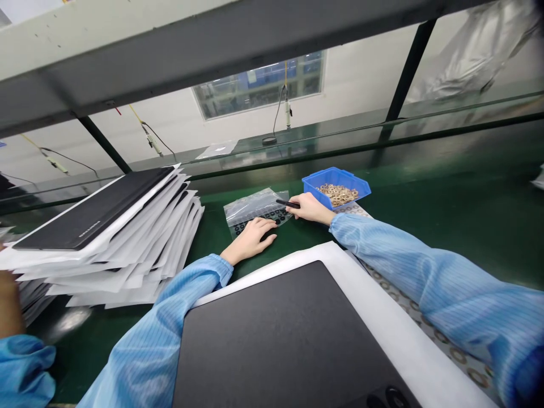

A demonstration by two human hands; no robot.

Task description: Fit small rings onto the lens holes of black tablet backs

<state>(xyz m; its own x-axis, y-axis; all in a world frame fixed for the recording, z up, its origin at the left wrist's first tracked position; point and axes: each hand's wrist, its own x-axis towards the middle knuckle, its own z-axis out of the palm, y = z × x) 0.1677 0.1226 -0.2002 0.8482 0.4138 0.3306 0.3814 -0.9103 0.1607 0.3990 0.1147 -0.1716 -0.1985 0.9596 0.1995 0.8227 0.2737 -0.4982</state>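
Green bench mat (442, 198) | left hand (250, 241): loose, open, resting on clear plastic bag (255, 204) of black rings (259, 215) | right hand (310, 208): gripping black pen (288, 203) at bag's edge | blue bin (335, 182) of brass rings (338, 195) just beyond

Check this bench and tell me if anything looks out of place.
The pile of white sheets topped by a black panel at the left stands out: its sheets fan out unevenly instead of lying squared, so the pile looks skewed.
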